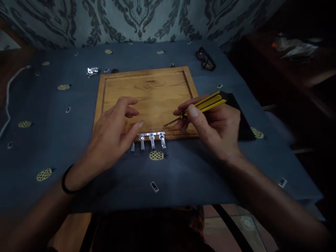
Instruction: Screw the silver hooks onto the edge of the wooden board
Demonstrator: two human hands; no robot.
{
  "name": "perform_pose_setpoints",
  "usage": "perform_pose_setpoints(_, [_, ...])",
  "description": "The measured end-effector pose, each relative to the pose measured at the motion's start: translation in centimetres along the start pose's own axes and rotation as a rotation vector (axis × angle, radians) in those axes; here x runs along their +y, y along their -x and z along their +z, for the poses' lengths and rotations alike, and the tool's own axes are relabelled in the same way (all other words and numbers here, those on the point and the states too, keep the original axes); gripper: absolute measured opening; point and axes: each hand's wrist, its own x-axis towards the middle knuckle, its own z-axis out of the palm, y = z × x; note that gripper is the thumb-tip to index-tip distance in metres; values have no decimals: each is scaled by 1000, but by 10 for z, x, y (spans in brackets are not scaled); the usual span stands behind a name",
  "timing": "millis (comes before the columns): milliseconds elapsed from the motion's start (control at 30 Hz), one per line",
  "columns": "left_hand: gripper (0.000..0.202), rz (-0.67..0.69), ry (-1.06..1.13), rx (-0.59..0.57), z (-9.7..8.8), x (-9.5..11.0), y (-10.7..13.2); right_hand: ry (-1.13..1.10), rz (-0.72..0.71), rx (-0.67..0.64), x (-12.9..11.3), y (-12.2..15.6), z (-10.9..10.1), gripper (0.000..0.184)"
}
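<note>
A wooden board (147, 89) lies flat on a blue patterned cloth (65, 136). A metal hook rack (151, 137) with several hooks sits at the board's near edge. My left hand (114, 134) hovers over the board's near left part, fingers spread and loosely curled, fingertips just beside the rack. My right hand (212, 127) pinches a yellow-and-black screwdriver (202, 106). Its metal tip points down-left at the board, just right of the rack.
A small shiny metal piece (92, 71) lies beyond the board's far left corner. Dark glasses (205, 58) rest at the far right of the cloth. A black object (241, 119) sits under my right hand. A white cord (9, 91) runs at the left edge.
</note>
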Motion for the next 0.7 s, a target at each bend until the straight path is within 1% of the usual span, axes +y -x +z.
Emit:
perform_pose_setpoints(133, [38,-66,2,73,-13,-21,-2,5,-11,4,2,-3,-1,40])
perform_pose_setpoints(233, [38,-151,8,167,-21,-46,-3,25,5,26,6,-7,-2,45])
perform_pose_setpoints(333, [39,-244,106,292,-25,-73,-3,59,15,60,11,-10,-4,50])
perform_pose_setpoints(433, [35,-335,246,409,-27,-94,-2,107,17,84,13,-13,-8,52])
perform_pose_setpoints(500, [30,-381,305,440,-28,-104,0,146,13,96,14,-14,-10,52])
perform_pose_setpoints(567, [27,-393,336,470,-29,-113,0,160,10,115,15,-15,-11,51])
perform_pose_setpoints(600, [28,-393,346,490,-30,-117,0,149,9,127,16,-16,-11,51])
perform_pose_setpoints(700, [29,-399,334,494,-33,-130,1,58,5,165,20,-20,-11,49])
